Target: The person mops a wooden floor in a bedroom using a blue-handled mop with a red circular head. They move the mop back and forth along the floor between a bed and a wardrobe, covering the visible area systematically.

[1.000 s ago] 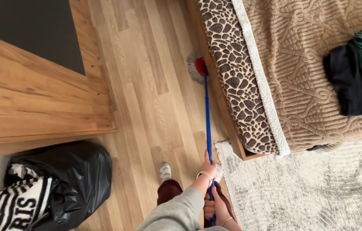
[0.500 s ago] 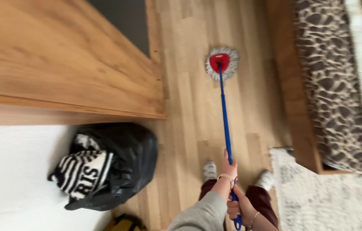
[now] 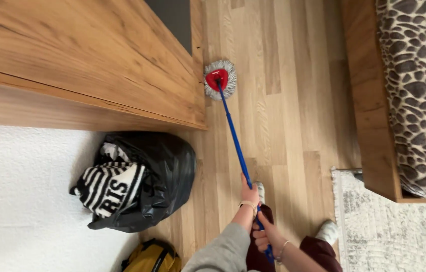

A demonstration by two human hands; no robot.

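Observation:
A mop with a long blue handle [image 3: 233,132] runs from my hands up to its red-topped grey string head [image 3: 219,79], which rests on the wooden floor right beside the wooden cabinet [image 3: 97,65]. My left hand [image 3: 248,194] grips the handle higher up, a band on its wrist. My right hand [image 3: 266,236] grips the handle's lower end, with a thin bracelet on the wrist. Both my feet in light socks stand on the floor below.
A black bin bag [image 3: 145,181] stuffed with striped black-and-white fabric leans against the cabinet's base. A yellow bag [image 3: 152,258] lies at the bottom edge. A bed with a spotted cover [image 3: 419,85] stands at right, and a pale rug [image 3: 389,236] lies at its foot.
The mop head has swept left across the floor, from the bed's edge to the cabinet's side. My view has shifted left with it, and both hands kept their grip.

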